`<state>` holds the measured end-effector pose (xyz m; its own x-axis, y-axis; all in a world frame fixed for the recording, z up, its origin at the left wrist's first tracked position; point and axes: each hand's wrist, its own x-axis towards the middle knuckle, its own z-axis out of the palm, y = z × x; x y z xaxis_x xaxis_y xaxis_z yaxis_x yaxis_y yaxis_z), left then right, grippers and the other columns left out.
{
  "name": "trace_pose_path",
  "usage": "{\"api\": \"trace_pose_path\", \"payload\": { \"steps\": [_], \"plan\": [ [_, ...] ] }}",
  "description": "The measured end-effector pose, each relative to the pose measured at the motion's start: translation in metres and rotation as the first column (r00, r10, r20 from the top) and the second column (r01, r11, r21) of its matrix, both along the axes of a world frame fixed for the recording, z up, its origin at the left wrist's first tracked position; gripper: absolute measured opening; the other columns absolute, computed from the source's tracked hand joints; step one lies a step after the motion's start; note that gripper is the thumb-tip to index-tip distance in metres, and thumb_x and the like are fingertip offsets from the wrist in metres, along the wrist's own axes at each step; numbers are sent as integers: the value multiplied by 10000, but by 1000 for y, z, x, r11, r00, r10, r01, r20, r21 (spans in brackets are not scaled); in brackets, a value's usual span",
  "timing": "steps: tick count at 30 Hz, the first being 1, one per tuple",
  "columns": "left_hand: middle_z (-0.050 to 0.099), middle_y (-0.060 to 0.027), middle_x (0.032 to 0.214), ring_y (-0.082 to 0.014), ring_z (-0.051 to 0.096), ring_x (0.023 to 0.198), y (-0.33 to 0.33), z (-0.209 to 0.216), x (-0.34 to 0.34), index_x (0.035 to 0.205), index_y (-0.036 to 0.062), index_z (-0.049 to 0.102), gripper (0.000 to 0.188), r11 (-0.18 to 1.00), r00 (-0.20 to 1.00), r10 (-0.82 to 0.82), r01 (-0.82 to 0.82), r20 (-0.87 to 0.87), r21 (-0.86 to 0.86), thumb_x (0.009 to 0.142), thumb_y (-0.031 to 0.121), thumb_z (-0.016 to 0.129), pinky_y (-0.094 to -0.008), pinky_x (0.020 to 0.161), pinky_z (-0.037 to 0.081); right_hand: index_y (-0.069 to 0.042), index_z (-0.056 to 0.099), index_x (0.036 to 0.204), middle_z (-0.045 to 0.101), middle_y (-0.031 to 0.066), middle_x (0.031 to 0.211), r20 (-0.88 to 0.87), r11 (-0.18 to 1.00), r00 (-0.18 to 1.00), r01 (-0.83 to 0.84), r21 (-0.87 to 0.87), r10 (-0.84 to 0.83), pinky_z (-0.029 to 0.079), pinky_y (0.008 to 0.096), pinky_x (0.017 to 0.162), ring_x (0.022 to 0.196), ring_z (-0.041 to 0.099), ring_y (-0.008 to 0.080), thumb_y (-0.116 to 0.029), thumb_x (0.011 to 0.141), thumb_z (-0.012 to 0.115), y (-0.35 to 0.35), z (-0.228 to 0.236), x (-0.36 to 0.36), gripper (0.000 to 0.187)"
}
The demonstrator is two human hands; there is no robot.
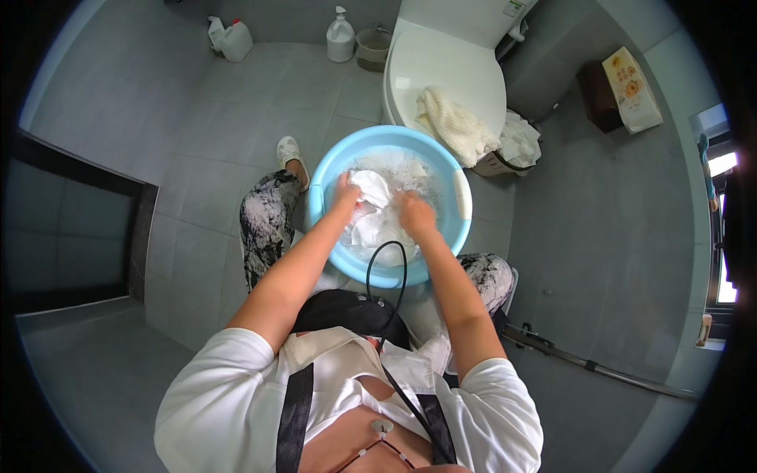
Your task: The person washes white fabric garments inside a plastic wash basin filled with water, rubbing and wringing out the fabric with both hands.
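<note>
White cloth (372,188) sits among suds (406,164) inside the blue basin (318,209). Left hand (345,194): grip pinching the cloth's edge. Right hand (416,213): fingers curled nearby; from where I stand, I cannot tell whether its grip holds fabric.

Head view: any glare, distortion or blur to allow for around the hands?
Head view: the window glares white at far right; corners fall to black, and the edge of the grey wall at right curves. Head view, centre: left hand and right hand look fairly sharp, but white cloth nearly merges with pale suds.
</note>
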<state>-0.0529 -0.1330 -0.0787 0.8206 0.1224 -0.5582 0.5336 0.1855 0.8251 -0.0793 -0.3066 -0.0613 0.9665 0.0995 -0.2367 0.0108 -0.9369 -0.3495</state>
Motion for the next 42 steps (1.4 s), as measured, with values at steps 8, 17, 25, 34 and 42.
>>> {"api": "trace_pose_path", "payload": {
  "steps": [8,17,25,34,42],
  "plan": [
    [530,-84,1015,-240,518,918,-11,-4,4,1082,131,475,332,782,998,-59,52,10,-621,753,164,510,-405,768,433,-52,558,1053,569,150,1019,-180,697,936,346,628,-303,416,325,815,950,543,261,-83,686,529,0,5,5,369],
    [535,-70,949,-194,531,834,-35,38,16,1038,88,491,388,822,973,-71,183,222,-539,790,383,531,-316,764,426,-42,553,1039,562,94,990,99,415,960,20,909,-262,409,290,797,920,527,191,-60,696,554,42,101,-29,343],
    [527,-51,816,-159,513,756,-70,101,-6,894,66,521,372,880,1000,9,-1,15,-476,803,427,519,-290,667,417,14,539,852,573,211,835,238,662,778,284,693,-582,409,370,678,753,545,342,-229,802,547,33,89,-13,248],
    [524,-43,773,-166,507,690,-63,53,9,904,82,522,308,837,991,-133,127,27,-532,837,379,479,-311,614,420,-13,554,753,548,194,743,431,771,756,151,619,-493,405,405,629,696,524,362,-247,806,505,48,85,-13,245],
    [548,-32,735,-164,529,670,-77,71,-1,822,102,542,261,903,989,-135,101,-53,-419,834,351,464,-316,583,431,-37,547,699,560,187,714,411,754,708,264,601,-575,395,433,586,656,524,383,-265,800,479,26,75,8,259]
  ]
}}
